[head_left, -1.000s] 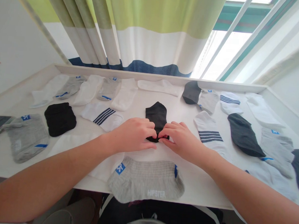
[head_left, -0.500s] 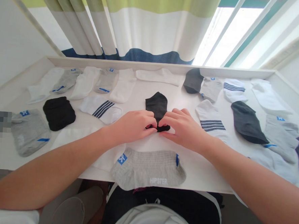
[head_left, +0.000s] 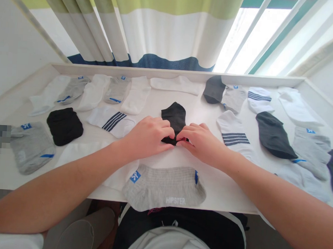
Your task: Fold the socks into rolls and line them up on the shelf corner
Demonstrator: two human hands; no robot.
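While the two hands meet in the middle, the black sock point(head_left: 174, 115) lies right under the fingertips and just past them. It rests on the white table point(head_left: 227, 196), with its far part flat and pointing away from the person. The left hand point(head_left: 154, 135) is curled, and its thumb and first finger seem to pinch the near end of the sock. The right hand point(head_left: 200, 141) is curled too, and seems to pinch the same end just beside the left one. The fingers hide the cloth there, so it is hard to tell how much is tucked between them.

It looks like the step in hand is turning up or rolling the near end of the sock. The next move calls for a soft, even pinch from both hands, so the edge does not slip or go crooked. The far part needs to stay flat and not bunch up.

Between the arms, closer to the body than the hands, lies a big gray sock point(head_left: 165, 188). A striped sock point(head_left: 111, 122) lies just beyond the left wrist, with a black bundle point(head_left: 64, 126) farther left. Past the right hand lies another striped sock point(head_left: 234, 130), and a dark sock point(head_left: 275, 135) sits farther right.
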